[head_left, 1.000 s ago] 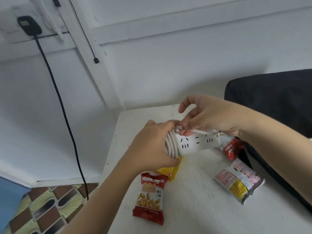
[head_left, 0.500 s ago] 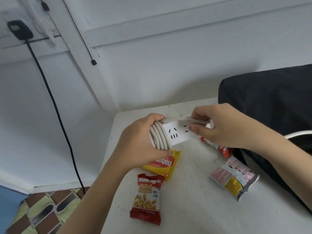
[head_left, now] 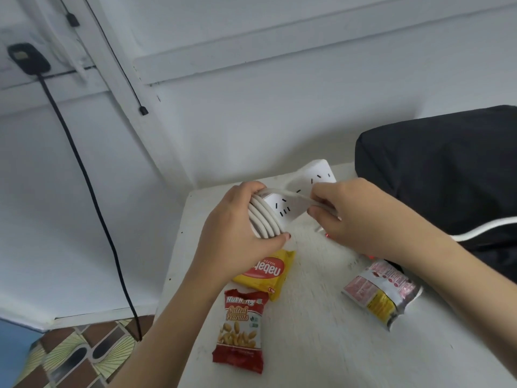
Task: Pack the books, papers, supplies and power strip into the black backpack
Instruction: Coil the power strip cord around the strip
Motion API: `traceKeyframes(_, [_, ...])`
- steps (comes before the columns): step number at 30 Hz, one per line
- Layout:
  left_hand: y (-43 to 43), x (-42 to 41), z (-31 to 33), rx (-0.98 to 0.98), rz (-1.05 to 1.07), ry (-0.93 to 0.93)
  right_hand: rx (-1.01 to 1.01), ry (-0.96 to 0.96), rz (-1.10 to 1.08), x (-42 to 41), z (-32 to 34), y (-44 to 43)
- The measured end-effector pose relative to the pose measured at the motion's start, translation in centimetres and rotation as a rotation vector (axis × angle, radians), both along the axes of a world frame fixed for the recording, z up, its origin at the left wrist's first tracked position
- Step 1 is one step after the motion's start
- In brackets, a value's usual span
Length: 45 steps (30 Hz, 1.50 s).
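I hold a white power strip (head_left: 316, 179) above the white table (head_left: 321, 340), its far end tipped up toward the wall. My left hand (head_left: 237, 233) grips its near end, fingers curled round several turns of white cord (head_left: 263, 219) wound on it. My right hand (head_left: 349, 214) pinches the loose cord across the strip's face. More of that cord (head_left: 486, 228) trails over the black backpack (head_left: 447, 169) at the right.
Snack packets lie on the table: a yellow wafer pack (head_left: 268, 271), a red salted-peanuts bag (head_left: 242, 329) and a silver-and-pink packet (head_left: 380, 292). A black cable (head_left: 92, 191) hangs from a wall plug (head_left: 28, 58) at left. Patterned floor (head_left: 75, 357) shows below the table's left edge.
The power strip has swung so its far end points up toward the wall. My right hand has brought the cord back over its face; another turn lies at the left end.
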State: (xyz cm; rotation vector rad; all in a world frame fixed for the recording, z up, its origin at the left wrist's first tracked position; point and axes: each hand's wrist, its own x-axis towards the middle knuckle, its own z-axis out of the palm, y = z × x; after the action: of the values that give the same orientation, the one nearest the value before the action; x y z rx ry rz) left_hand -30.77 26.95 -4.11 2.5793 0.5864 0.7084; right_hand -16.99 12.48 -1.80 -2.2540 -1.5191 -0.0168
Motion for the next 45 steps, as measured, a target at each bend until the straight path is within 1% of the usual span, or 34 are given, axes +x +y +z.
traceKeyframes(4, [0.2,0.1,0.1,0.094,0.056,-0.066,-0.046,0.156,0.007,-0.5,-0.7,0.1])
traceKeyframes(6, [0.4,0.0,0.2,0.120,0.070,-0.072,-0.085,0.162,-0.002,-0.4,-0.9,0.2])
traceKeyframes(10, [1.1,-0.3,0.4,0.083,0.078,-0.117,-0.122,0.177,0.049,0.0,-1.8,0.1])
traceKeyframes(12, [1.4,-0.5,0.6,0.071,0.061,-0.138,-0.056,0.139,0.047,0.2,-2.5,0.1])
traceKeyframes(15, [1.8,-0.9,0.9,0.088,0.036,-0.143,0.039,0.011,-0.055,0.5,-3.6,0.0])
traceKeyframes(18, [2.3,-1.3,1.3,0.104,0.042,-0.161,0.004,-0.120,-0.178,1.3,-4.6,0.0])
traceKeyframes(20, [2.8,-1.6,1.5,0.099,0.061,-0.183,-0.045,-0.177,-0.220,1.9,-5.0,0.0])
traceKeyframes(23, [4.0,-1.9,2.1,0.096,0.098,-0.217,-0.091,-0.167,-0.212,2.7,-5.3,0.0])
traceKeyframes(27, [5.8,-2.4,3.4,0.088,0.174,-0.270,-0.091,-0.114,-0.234,4.0,-5.9,-0.2])
traceKeyframes(28, [6.2,-2.6,3.8,0.086,0.194,-0.280,-0.112,-0.099,-0.246,4.3,-6.0,-0.3])
traceKeyframes(30, [7.0,-3.0,4.3,0.085,0.229,-0.294,-0.216,-0.110,-0.269,4.9,-5.9,-0.6])
traceKeyframes(33, [7.7,-3.3,4.5,0.087,0.255,-0.291,-0.432,-0.252,-0.281,4.9,-6.1,-0.8])
traceKeyframes(35, [7.8,-3.2,4.2,0.079,0.249,-0.275,-0.460,-0.305,-0.290,4.2,-6.2,-0.1])
traceKeyframes(36, [7.7,-3.0,4.1,0.068,0.241,-0.273,-0.415,-0.278,-0.271,3.8,-6.3,0.4])
traceKeyframes(38, [7.5,-2.6,3.7,0.031,0.226,-0.285,-0.291,-0.143,-0.148,3.1,-6.3,1.6])
traceKeyframes(42, [7.3,-1.9,3.6,-0.011,0.210,-0.304,-0.153,0.302,0.181,1.5,-5.8,3.4])
traceKeyframes(44, [7.3,-1.8,3.8,-0.008,0.214,-0.319,-0.076,0.509,0.284,0.9,-5.7,3.8])
traceKeyframes(45, [7.4,-1.8,3.9,-0.002,0.227,-0.323,-0.048,0.649,0.322,0.6,-5.5,3.9])
